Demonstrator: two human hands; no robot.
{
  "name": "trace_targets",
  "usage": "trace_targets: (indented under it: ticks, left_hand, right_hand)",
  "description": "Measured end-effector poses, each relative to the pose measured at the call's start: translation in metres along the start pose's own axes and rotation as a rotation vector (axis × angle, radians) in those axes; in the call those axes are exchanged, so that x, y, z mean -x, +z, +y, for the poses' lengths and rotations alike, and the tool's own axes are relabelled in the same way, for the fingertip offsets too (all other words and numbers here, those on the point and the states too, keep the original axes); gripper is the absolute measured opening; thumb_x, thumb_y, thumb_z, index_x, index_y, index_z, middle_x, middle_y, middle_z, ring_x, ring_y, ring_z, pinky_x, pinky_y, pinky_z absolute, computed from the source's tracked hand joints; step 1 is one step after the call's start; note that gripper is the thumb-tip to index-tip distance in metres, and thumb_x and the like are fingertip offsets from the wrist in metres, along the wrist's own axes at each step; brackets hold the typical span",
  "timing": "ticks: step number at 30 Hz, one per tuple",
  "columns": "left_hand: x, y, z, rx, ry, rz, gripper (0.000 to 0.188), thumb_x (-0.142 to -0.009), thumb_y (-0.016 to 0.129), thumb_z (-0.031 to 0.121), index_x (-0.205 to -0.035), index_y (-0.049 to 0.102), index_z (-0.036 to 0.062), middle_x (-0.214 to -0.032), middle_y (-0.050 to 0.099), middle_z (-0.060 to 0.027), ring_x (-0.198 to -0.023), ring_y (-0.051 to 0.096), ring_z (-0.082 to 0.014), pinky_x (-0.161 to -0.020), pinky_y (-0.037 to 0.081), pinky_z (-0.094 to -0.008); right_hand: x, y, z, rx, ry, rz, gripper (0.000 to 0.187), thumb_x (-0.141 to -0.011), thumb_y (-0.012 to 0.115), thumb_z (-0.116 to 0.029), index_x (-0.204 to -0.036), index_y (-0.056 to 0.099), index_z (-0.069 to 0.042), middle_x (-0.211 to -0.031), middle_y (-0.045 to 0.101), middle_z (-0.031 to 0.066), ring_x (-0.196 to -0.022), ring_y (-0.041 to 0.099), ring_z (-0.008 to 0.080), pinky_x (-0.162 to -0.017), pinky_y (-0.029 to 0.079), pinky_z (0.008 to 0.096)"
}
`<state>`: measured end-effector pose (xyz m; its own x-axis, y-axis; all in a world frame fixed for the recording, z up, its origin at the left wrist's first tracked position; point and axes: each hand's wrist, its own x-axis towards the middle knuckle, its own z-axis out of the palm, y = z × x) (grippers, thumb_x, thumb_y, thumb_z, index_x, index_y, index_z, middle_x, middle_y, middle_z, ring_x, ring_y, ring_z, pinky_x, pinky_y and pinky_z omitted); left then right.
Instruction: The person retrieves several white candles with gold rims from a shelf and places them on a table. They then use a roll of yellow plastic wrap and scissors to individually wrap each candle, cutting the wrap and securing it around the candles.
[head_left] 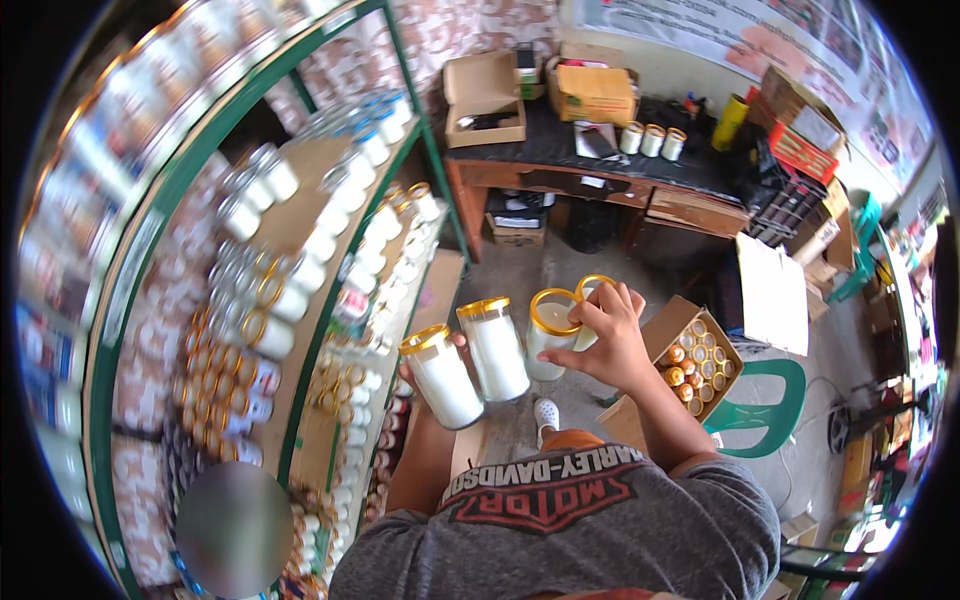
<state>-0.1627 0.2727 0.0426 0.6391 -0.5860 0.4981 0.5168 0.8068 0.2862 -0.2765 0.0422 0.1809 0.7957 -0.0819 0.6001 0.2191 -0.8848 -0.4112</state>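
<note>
Beside shelves [306, 186], right hand [612, 328] half-curled, gripping 2 jars [546, 346]

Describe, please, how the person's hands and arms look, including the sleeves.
The right hand and its forearm are bare, with no glove or watch visible. The left hand is mostly hidden; its forearm is bare too. Short grey sleeves belong to a T-shirt with a red, black and white print.
</note>
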Motion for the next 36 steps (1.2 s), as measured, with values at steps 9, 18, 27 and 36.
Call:
trace_targets:
  ticks: [9, 18, 27, 36]
  left_hand:
    - [-0.208, -0.083, -0.067, 0.068, -0.279, 0.058, 0.092, -0.071, 0.064, 0.067, -0.125, 0.048, -0.0048, -0.116, 0.059, -0.0212, -0.097, 0.064, -0.0319, -0.080, 0.056, -0.0446]
    - [-0.409, -0.170, -0.116, -0.004, -0.571, -0.028, 0.089, -0.073, 0.063, 0.064, -0.124, 0.049, -0.0076, -0.102, 0.065, -0.0164, -0.084, 0.067, -0.0217, -0.069, 0.058, -0.0337]
    - [-0.549, -0.236, -0.181, 0.117, -0.675, 0.035, 0.087, -0.075, 0.059, 0.068, -0.122, 0.052, -0.0044, -0.109, 0.063, -0.0159, -0.093, 0.066, -0.0231, -0.076, 0.057, -0.0345]
    - [-0.597, -0.275, -0.268, 0.158, -0.491, 0.108, 0.088, -0.072, 0.068, 0.063, -0.122, 0.047, -0.0062, -0.115, 0.058, -0.0231, -0.098, 0.064, -0.0312, -0.080, 0.056, -0.0421]
  right_hand:
    - [-0.085, -0.017, 0.150, 0.158, 0.210, 0.112, 0.050, -0.050, 0.088, -0.040, -0.079, 0.058, -0.012, -0.089, 0.048, 0.0060, -0.088, 0.046, 0.0254, -0.084, 0.030, 0.0405]
    - [-0.172, 0.000, 0.285, 0.311, 0.379, 0.227, 0.045, -0.052, 0.086, -0.038, -0.078, 0.060, -0.012, -0.085, 0.049, 0.0040, -0.089, 0.049, 0.0249, -0.083, 0.030, 0.0401]
    - [-0.216, 0.022, 0.451, 0.342, 0.546, 0.322, 0.051, -0.051, 0.086, -0.045, -0.077, 0.060, -0.009, -0.086, 0.049, 0.0039, -0.090, 0.048, 0.0234, -0.084, 0.030, 0.0390]
    - [-0.179, 0.023, 0.676, 0.363, 0.540, 0.187, 0.048, -0.054, 0.085, -0.045, -0.081, 0.062, -0.012, -0.091, 0.050, 0.0059, -0.097, 0.047, 0.0262, -0.088, 0.029, 0.0434]
